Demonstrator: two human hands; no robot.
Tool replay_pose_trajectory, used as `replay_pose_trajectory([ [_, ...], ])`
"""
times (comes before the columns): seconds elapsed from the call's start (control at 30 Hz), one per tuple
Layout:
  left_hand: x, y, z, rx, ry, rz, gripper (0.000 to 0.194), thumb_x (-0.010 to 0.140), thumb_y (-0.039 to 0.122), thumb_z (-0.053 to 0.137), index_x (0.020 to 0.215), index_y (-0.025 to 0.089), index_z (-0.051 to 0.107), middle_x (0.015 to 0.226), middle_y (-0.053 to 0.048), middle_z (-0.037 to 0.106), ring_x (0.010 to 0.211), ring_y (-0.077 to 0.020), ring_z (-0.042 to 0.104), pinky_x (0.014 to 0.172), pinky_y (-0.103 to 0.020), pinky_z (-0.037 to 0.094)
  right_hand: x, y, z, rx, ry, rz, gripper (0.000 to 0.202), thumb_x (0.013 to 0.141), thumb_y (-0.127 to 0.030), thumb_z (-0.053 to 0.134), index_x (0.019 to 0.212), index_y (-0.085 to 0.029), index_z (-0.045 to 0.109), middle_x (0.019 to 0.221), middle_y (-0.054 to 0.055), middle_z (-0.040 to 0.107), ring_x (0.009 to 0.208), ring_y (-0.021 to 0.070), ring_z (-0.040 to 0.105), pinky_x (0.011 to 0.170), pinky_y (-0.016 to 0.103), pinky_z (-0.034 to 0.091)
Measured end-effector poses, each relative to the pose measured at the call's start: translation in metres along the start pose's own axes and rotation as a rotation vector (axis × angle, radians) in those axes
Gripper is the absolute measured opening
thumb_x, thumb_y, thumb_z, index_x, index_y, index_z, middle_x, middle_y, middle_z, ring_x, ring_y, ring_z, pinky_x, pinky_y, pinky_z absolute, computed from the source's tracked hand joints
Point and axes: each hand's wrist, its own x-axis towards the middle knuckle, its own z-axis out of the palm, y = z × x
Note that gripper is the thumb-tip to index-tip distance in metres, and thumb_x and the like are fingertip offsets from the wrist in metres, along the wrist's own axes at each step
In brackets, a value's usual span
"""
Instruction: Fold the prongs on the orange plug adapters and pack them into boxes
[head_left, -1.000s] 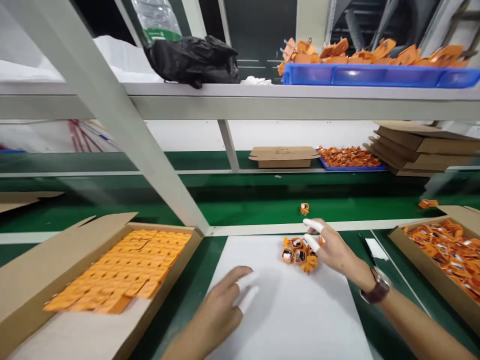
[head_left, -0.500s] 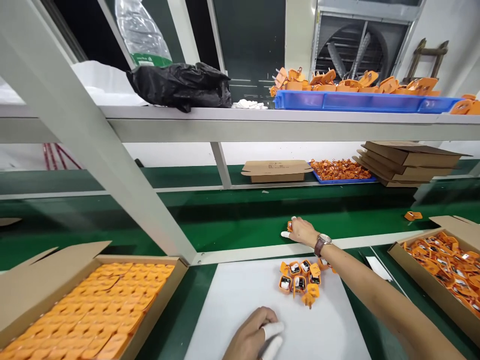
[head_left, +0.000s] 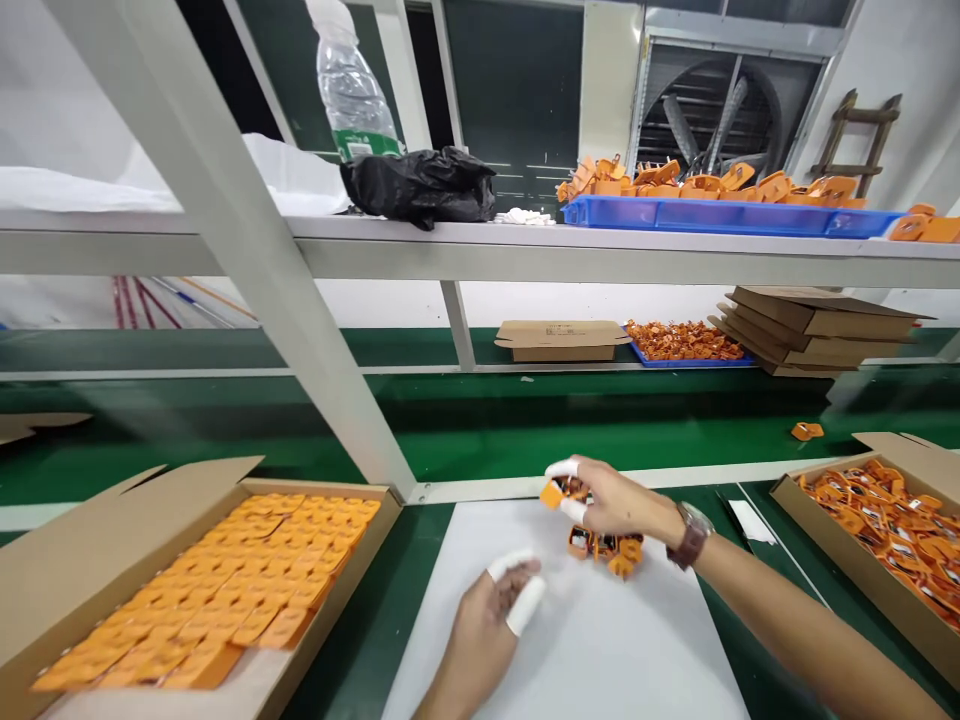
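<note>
The left hand [head_left: 480, 630] stood over the white sheet [head_left: 600, 650], its covered thumb and forefinger parted and nothing seen between them. To its right, near the far edge of the sheet, an orange part [head_left: 552, 493] was gripped in the covered fingertips of the right hand [head_left: 616, 500], just above and beside a cluster of similar parts [head_left: 621, 562]. The fingers and some blur hid most of it; it appeared to be stiff, light plastic, likely smooth enough to slip. The solid side walls were judged the sound place for a pinch; the thin projecting flap, possibly hinged, should not bear the load. As to surface and room, an open carton [head_left: 180, 500] at left held orange pieces in close rows. A slanting metal post [head_left: 322, 370] crossed in front of a shelf [head_left: 450, 250] bearing a bottle [head_left: 352, 95], a black bag [head_left: 420, 185] and a loaded blue tray [head_left: 720, 215]. The sheet lay flat on a green bench [head_left: 352, 620]. A second carton [head_left: 840, 552] at right held loosely heaped parts.
</note>
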Motion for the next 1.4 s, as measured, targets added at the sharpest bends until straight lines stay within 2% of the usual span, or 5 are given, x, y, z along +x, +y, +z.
replay_pose_trajectory([
  [0.27, 0.0, 0.053, -0.004, -0.33, -0.377, -0.262, 0.041, 0.071, 0.034, 0.085, 0.107, 0.017, 0.075, 0.101, -0.009, 0.074, 0.088, -0.0222, 0.067, 0.084, -0.034, 0.052, -0.08, -0.035, 0.04, 0.042, -0.122, -0.302, 0.037, 0.09, -0.007, 0.056, 0.123, -0.026, 0.059, 0.112, 0.006, 0.061, 0.099, 0.0188, 0.062, 0.09, 0.032, 0.052],
  [0.57, -0.01, 0.038, 0.012, -0.08, -0.181, -0.134, 0.03, 0.074, 0.03, 0.08, 0.099, 0.014, 0.072, 0.098, -0.008, 0.073, 0.089, -0.0218, 0.068, 0.08, -0.032, 0.053, -0.099, -0.008, 0.073, 0.381, 0.149, -0.233, 0.035, 0.09, -0.028, 0.07, 0.124, -0.027, 0.064, 0.1, 0.004, 0.071, 0.089, 0.0181, 0.068, 0.085, 0.035, 0.058],
  [0.87, -0.016, 0.03, 0.015, -0.288, -0.161, -0.252, 0.036, 0.074, 0.033, 0.082, 0.102, 0.015, 0.069, 0.101, -0.01, 0.075, 0.09, -0.0226, 0.072, 0.086, -0.037, 0.057, -0.107, 0.003, 0.09, 0.427, 0.407, -0.198, 0.03, 0.089, -0.017, 0.068, 0.117, -0.026, 0.065, 0.11, 0.007, 0.072, 0.104, 0.0215, 0.068, 0.09, 0.038, 0.059],
  [1.13, -0.021, 0.017, 0.027, -0.271, 0.033, -0.213, 0.028, 0.073, 0.032, 0.082, 0.092, 0.015, 0.07, 0.101, -0.01, 0.078, 0.093, -0.0237, 0.074, 0.084, -0.035, 0.06, -0.111, -0.001, 0.092, 0.176, 0.333, -0.404, 0.057, 0.091, -0.001, 0.059, 0.14, -0.028, 0.05, 0.127, 0.011, 0.064, 0.117, 0.0238, 0.062, 0.097, 0.044, 0.055],
  [1.4, -0.022, 0.02, 0.018, -0.27, -0.11, -0.273, 0.041, 0.079, 0.042, 0.077, 0.115, 0.021, 0.075, 0.127, -0.007, 0.072, 0.121, -0.0321, 0.065, 0.109, -0.051, 0.049, -0.109, 0.005, 0.09, 0.167, 0.393, -0.337, 0.056, 0.092, -0.006, 0.061, 0.139, -0.033, 0.05, 0.115, 0.008, 0.063, 0.106, 0.0231, 0.063, 0.088, 0.042, 0.056],
])
